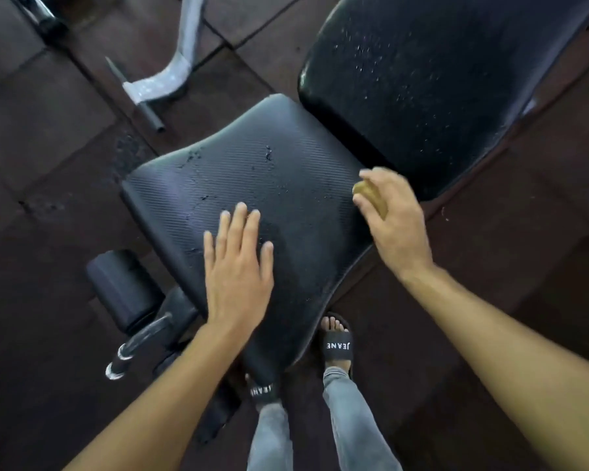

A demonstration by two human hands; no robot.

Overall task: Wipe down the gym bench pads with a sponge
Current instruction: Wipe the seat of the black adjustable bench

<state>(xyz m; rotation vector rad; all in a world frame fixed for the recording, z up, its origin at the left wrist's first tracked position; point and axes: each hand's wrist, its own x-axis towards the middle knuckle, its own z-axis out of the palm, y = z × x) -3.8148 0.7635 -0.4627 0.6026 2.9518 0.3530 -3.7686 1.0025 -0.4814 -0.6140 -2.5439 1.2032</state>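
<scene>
Right hand [393, 219], centre-right of frame, closed around yellow sponge [371, 195] at seat pad [252, 171] right edge. Left hand [238, 266] flat, fingers spread, on pad. Sponge likely soft, light, compressible: grip across its sides. Back pad [439, 79], upper right, speckled with droplets.

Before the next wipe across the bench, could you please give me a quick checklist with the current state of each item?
1. Sponge held in the right hand: ok, fingers are closed around it.
2. Sponge touching a pad: cannot tell; it sits at the right edge of the seat pad, but contact is hidden by the hand.
3. Left hand bracing: ok, it lies flat and open on the seat pad.
4. Seat pad clean: not ok, specks and wet marks show.
5. Back pad clean: not ok, covered in pale flecks.
6. Sponge wet enough: cannot tell.
</scene>
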